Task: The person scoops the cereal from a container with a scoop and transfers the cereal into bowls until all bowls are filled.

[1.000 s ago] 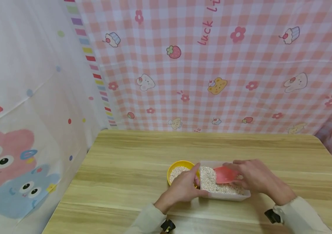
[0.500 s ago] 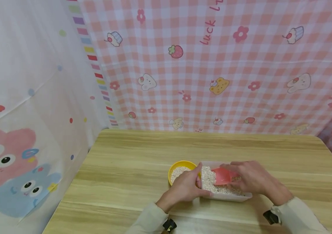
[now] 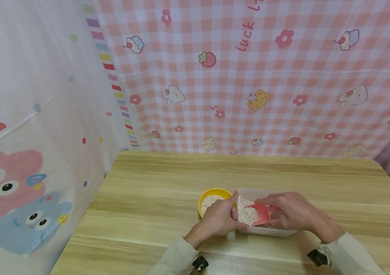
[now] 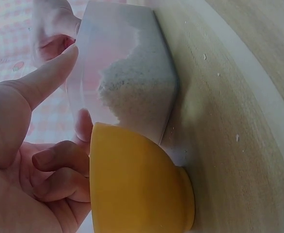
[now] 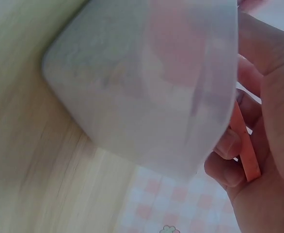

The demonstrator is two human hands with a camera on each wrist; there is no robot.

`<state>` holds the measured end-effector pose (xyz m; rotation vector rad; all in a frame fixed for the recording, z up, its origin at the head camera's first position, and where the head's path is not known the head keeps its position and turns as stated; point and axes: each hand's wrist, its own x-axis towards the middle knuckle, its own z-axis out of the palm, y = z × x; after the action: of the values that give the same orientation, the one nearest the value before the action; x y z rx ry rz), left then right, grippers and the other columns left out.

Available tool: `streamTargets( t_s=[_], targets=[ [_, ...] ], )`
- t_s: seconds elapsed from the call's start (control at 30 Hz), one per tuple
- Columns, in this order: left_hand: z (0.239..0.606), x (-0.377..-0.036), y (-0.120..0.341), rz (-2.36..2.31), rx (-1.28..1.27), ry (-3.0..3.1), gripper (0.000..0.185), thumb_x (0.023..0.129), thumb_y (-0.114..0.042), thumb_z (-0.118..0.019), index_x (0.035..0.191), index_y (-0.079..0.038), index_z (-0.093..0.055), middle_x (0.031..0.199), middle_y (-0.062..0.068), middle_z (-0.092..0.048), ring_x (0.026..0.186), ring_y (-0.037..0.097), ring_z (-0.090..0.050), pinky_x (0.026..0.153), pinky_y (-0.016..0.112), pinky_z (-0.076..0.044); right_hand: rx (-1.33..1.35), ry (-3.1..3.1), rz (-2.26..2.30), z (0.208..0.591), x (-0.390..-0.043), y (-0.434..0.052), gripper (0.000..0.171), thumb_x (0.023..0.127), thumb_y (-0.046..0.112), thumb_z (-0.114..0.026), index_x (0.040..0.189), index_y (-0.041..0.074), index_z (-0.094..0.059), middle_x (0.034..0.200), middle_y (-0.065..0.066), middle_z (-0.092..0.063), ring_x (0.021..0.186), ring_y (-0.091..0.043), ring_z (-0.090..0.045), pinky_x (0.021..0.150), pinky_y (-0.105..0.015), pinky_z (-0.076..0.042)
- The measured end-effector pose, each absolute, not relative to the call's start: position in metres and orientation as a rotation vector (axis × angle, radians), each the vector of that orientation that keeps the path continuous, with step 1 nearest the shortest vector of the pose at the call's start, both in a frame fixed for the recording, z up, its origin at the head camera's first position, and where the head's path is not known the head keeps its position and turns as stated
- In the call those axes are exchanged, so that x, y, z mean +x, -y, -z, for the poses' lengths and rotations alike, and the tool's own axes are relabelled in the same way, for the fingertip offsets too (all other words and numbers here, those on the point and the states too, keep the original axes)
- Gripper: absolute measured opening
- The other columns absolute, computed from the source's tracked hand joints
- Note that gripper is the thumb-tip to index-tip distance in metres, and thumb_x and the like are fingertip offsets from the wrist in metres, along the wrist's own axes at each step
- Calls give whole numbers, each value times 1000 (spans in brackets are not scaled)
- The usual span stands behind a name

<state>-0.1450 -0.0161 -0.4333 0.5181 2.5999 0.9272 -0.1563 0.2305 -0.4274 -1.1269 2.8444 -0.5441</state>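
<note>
Flakes in bowl; left grip clamped on flake-holding box, right grip on scoop

head view is lit evenly, fairly bright, mostly sharp. pale sheen is seen on the wooden tabletop between the sleeves; a soft shadow is cast near the right hand. left wrist view is hazed, with the yellow bowl shaded. right wrist view is washed out at upper right; the translucent container is left blurred, low in contrast.
</note>
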Motion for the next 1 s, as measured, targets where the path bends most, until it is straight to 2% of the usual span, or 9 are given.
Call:
streamTargets(
  t_s=[0.13, 0.3, 0.5, 0.77, 1.0],
  targets=[
    [433, -145, 16, -925, 531, -2600, 106, 74, -41, -87, 156, -9, -28, 66, -13, -54, 55, 4, -45, 53, 20, -36, -1149, -2819, 560, 428, -157, -227, 44, 78, 34, -84, 118, 22, -72, 109, 8, -72, 82, 1, -59, 65, -24, -49],
    [434, -146, 15, -936, 536, -2594, 107, 74, -41, -87, 156, -9, -27, 68, -13, -53, 56, 4, -44, 54, 19, -36, -1106, -2786, 584, 429, -158, -225, 43, 78, 28, -83, 119, 21, -72, 111, 5, -72, 81, -1, -58, 65, -24, -47],
    [434, -146, 16, -935, 534, -2597, 106, 74, -41, -87, 156, -9, -28, 68, -13, -53, 55, 4, -44, 53, 20, -35, -1040, -2783, 620, 432, -159, -226, 46, 77, 31, -84, 120, 18, -71, 116, 1, -72, 93, -8, -63, 71, -29, -51],
    [434, -146, 16, -904, 542, -2606, 107, 74, -43, -86, 156, -9, -28, 68, -14, -53, 56, 4, -45, 54, 20, -36, -944, -2822, 639, 433, -156, -232, 53, 76, 38, -84, 122, 17, -70, 115, 2, -71, 89, -5, -61, 72, -29, -51],
    [433, -145, 17, -897, 540, -2610, 107, 74, -44, -86, 156, -9, -27, 65, -12, -54, 53, 5, -45, 52, 21, -35, -841, -2818, 699, 430, -154, -237, 54, 76, 35, -85, 125, 20, -69, 116, 2, -70, 83, -2, -55, 71, -26, -51]
  ],
)
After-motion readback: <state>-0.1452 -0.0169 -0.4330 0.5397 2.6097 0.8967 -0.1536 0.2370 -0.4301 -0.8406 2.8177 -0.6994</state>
